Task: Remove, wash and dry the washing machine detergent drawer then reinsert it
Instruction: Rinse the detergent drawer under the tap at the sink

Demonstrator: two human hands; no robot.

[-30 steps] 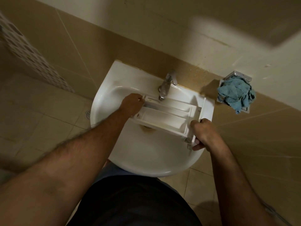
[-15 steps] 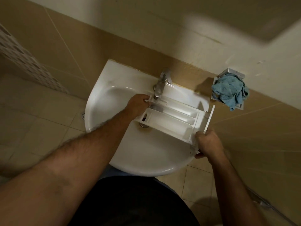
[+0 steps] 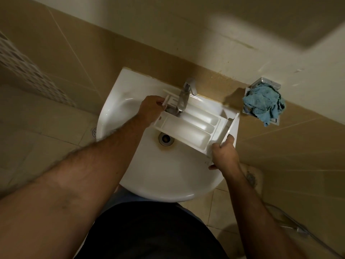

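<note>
The sink [image 3: 153,176] is the largest thing here, a white basin fixed against the tan tiled wall [image 3: 130,58], and everything else is placed from it. Across the sink's back half, under the tap [image 3: 183,99], lies the drawer [image 3: 188,128], a long white plastic tray with open compartments facing up and its flat front panel at the sink's right rim. To the right of the sink, on the wall, a blue cloth [image 3: 264,104] sits bunched in a small metal holder [image 3: 261,85]. Below the drawer, at the bottom of the sink, is the drain [image 3: 165,138].

The left hand [image 3: 152,111] grips the drawer's back end, beside the tap, fingers curled around the plastic edge. The right hand [image 3: 224,156] holds the front panel end at the sink's right rim, thumb on top and fingers wrapped beneath.

The drawer looks light and stiff, a hollow moulded shell that should not flex much. Once wet and soapy it is likely to be slippery, and its thin dividers and rear clips may snap if knocked on the tap. Holding both ends, as now, seems the safest grip; the sturdy front panel is the best single handhold.
</note>
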